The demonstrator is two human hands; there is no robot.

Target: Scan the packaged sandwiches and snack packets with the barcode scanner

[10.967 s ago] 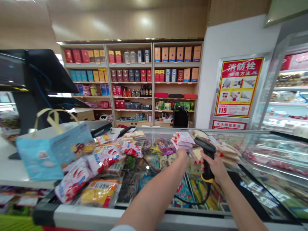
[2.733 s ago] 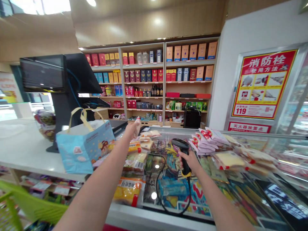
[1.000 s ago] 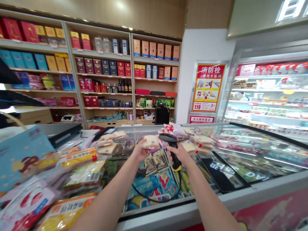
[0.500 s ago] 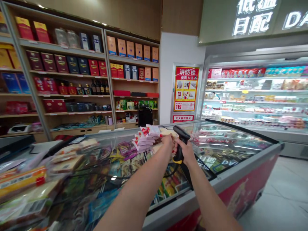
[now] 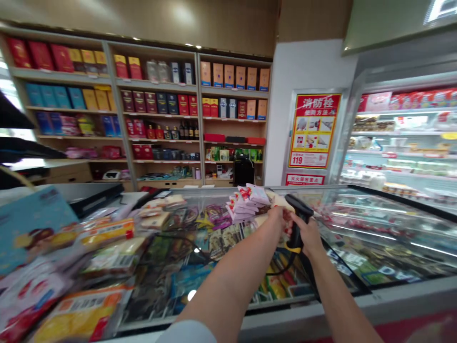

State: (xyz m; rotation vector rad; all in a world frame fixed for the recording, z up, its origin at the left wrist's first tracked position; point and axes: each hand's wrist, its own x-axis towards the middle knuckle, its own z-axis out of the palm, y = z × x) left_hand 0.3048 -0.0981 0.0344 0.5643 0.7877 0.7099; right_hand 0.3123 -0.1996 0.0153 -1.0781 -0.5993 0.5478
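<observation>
Gripping: right hand (image 5: 309, 234), wrapped round scanner (image 5: 300, 206), best held steady, angled squarely. Left hand (image 5: 280, 217): at pale packet (image 5: 281, 200); whether clamped, cannot tell.

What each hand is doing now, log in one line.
left hand: at bread pack | right hand: grips scanner | pink packets: stacked nearby

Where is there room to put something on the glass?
Mostly right of the scanner and right hand, across the glass top toward its black edge. There's a smaller patch between the left forearm and the orange-and-yellow packet. It's crowded beside the blue bag and around the stacked pink packets.
</observation>
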